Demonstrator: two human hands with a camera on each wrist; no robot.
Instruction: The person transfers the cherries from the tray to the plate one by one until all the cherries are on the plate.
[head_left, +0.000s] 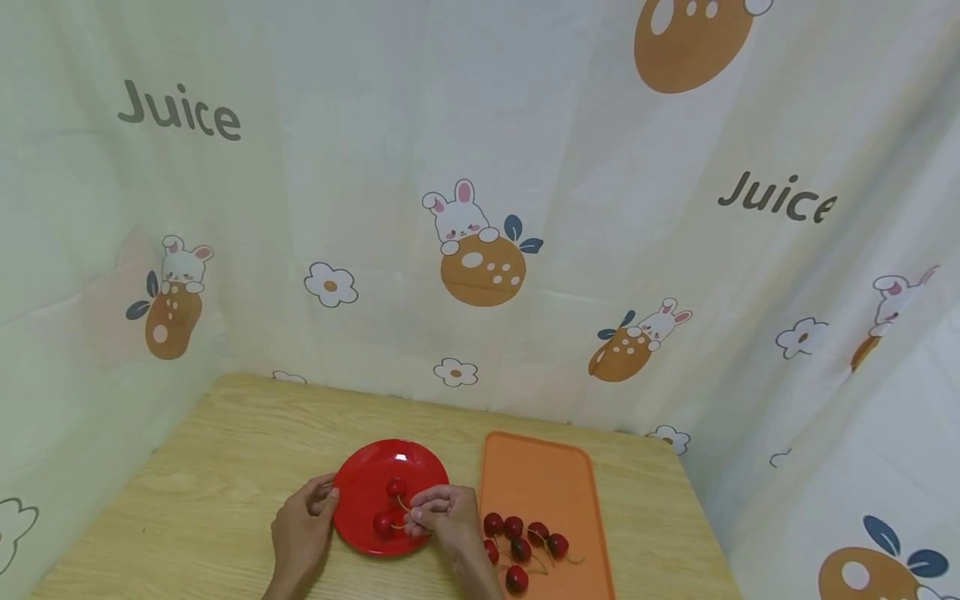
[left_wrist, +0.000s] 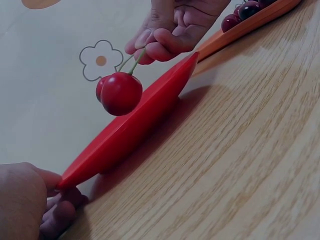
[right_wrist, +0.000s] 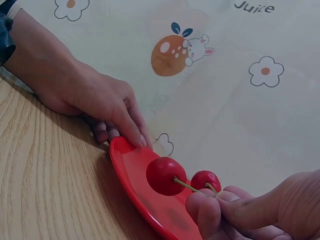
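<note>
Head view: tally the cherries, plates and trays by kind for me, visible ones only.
Cherries: 9 (7 on the orange tray, 2 held by their stems in the right hand)
Red plate: 1
Orange tray: 1
Total: 11

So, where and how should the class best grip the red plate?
Probably grip the plate by its rim, from the left, thumb above, fingers beneath: the rim stands clear of the table, while the orange tray sits close on the right.
</note>
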